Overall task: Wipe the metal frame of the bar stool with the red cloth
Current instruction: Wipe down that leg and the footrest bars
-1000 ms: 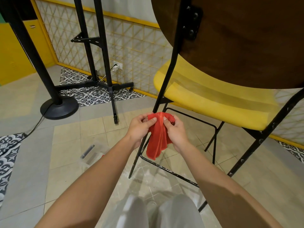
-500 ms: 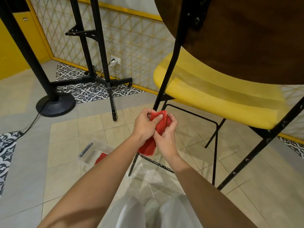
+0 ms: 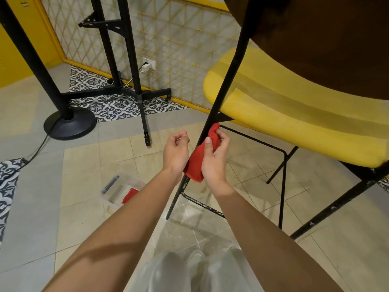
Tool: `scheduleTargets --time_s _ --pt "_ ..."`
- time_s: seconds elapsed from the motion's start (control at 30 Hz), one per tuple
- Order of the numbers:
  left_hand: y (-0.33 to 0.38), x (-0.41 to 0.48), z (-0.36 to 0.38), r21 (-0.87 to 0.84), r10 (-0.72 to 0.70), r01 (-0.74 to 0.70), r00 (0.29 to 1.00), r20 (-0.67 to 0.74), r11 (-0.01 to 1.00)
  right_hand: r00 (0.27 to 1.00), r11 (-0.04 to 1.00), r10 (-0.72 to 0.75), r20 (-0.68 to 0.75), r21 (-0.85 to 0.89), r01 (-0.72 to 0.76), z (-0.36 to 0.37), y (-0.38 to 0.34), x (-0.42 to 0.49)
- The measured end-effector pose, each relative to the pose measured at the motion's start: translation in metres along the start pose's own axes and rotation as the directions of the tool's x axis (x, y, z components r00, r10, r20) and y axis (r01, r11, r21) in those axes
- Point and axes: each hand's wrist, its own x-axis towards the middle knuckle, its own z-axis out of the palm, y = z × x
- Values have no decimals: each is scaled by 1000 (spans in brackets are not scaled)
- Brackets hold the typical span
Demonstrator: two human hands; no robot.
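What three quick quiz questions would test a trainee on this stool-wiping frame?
1. True or false: the red cloth is against the black front leg just below the yellow seat.
2. Which hand grips the cloth? A) left B) right C) both
3. What lies on the floor left of the leg?

Key: 1 true. 2 B: the right hand grips it; the left hand is beside it, fingers loosely curled, empty. 3 a clear plastic container.

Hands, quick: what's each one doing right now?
Left hand: loosely curled, holding nothing.
Right hand: closed on the red cloth, pressing it against the stool leg.
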Motion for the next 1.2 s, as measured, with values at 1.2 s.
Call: scheduleTargets --time_s 1.2 --pt "-32 1 2 -32 -36 34 997 -73 999 852 707 -459 252 -477 523 -31 5 -16"
